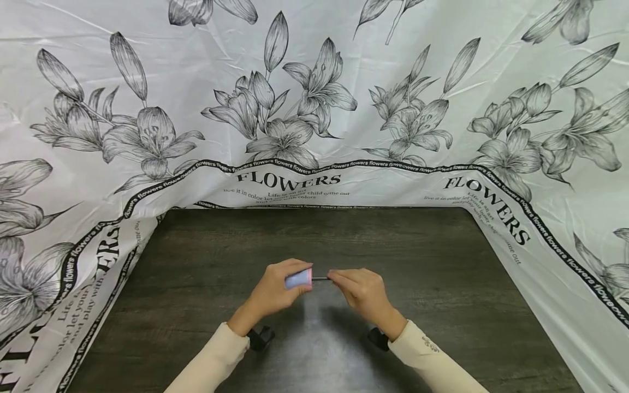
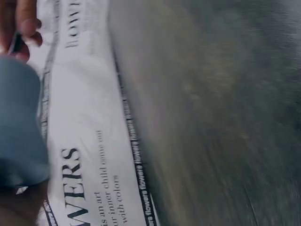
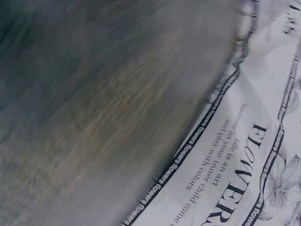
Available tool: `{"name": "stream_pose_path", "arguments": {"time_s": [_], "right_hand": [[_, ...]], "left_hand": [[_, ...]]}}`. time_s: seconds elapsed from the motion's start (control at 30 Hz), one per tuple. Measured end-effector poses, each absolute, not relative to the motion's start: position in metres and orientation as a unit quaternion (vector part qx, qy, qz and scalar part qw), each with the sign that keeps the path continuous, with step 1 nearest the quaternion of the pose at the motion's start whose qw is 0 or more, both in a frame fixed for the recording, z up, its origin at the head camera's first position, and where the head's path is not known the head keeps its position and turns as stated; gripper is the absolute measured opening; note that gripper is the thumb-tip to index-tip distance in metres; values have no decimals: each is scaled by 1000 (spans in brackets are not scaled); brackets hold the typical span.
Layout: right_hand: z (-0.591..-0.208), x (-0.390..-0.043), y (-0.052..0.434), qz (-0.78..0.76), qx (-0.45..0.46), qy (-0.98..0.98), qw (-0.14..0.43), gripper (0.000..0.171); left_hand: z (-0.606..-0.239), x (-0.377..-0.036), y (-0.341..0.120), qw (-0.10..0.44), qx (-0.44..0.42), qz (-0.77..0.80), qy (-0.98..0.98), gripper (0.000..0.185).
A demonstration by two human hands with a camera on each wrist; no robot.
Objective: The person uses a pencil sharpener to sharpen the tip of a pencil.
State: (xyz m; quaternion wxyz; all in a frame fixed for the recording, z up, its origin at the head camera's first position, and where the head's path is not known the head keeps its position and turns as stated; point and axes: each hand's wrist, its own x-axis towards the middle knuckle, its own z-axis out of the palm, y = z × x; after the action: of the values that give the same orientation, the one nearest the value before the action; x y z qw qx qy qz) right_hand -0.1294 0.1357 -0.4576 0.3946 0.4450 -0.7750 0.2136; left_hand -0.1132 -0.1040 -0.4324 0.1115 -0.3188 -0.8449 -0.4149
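In the head view, my left hand (image 1: 274,288) grips a small light-blue cylinder (image 1: 298,279) with a pink rim at its right end. A thin dark rod (image 1: 321,279) runs from that rim to my right hand (image 1: 365,292), whose fingertips pinch its other end. Both hands are over the middle of the table, a short gap apart. In the left wrist view the cylinder (image 2: 19,122) looks blue-grey with a slight waist, and fingertips (image 2: 28,23) hold a dark piece beyond it. Neither hand appears in the right wrist view. Whether the rod enters the cylinder cannot be told.
The dark wood-grain table (image 1: 221,240) has a white cloth (image 1: 393,188) with flower prints and lettering along its back and sides. A black strap (image 1: 261,338) sits on the left wrist and another black strap (image 1: 378,338) on the right.
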Motion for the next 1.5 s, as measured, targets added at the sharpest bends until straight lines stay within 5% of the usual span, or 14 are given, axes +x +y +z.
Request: {"name": "stream_pose_path", "arguments": {"time_s": [0.23, 0.33, 0.4, 0.5, 0.63, 0.73, 0.83, 0.97, 1.13, 1.4, 1.5], "right_hand": [[-459, -131, 129, 114, 479, -693, 526, 24], [-460, -130, 127, 122, 486, -686, 527, 23], [-460, -129, 126, 157, 481, -701, 502, 22], [-455, -127, 128, 244, 462, -750, 406, 14], [-440, -126, 135, 408, 401, -811, 121, 12], [-429, -131, 142, 504, 318, -796, -108, 17], [-423, -137, 147, 550, 238, -754, -269, 24], [-423, -141, 150, 559, 187, -731, -344, 27], [-429, -136, 147, 518, 252, -781, -241, 23], [-444, -127, 140, 293, 421, -838, 189, 23], [-451, -130, 138, 242, 453, -804, 300, 21]], "left_hand": [[-416, -121, -119, -157, -236, -523, -804, 40], [-415, -121, -120, -196, -214, -545, -786, 40], [-416, -119, -118, -151, -236, -528, -801, 39], [-424, -114, -111, -5, -328, -454, -829, 42], [-439, -111, -102, 249, -448, -279, -812, 49], [-450, -111, -97, 388, -485, -172, -765, 37], [-459, -111, -92, 476, -496, -120, -716, 33], [-465, -110, -88, 518, -494, -117, -689, 31], [-471, -109, -90, 429, -474, -212, -739, 33], [-460, -107, -97, 204, -339, -425, -814, 50], [-449, -107, -100, 81, -267, -474, -835, 42]]}}
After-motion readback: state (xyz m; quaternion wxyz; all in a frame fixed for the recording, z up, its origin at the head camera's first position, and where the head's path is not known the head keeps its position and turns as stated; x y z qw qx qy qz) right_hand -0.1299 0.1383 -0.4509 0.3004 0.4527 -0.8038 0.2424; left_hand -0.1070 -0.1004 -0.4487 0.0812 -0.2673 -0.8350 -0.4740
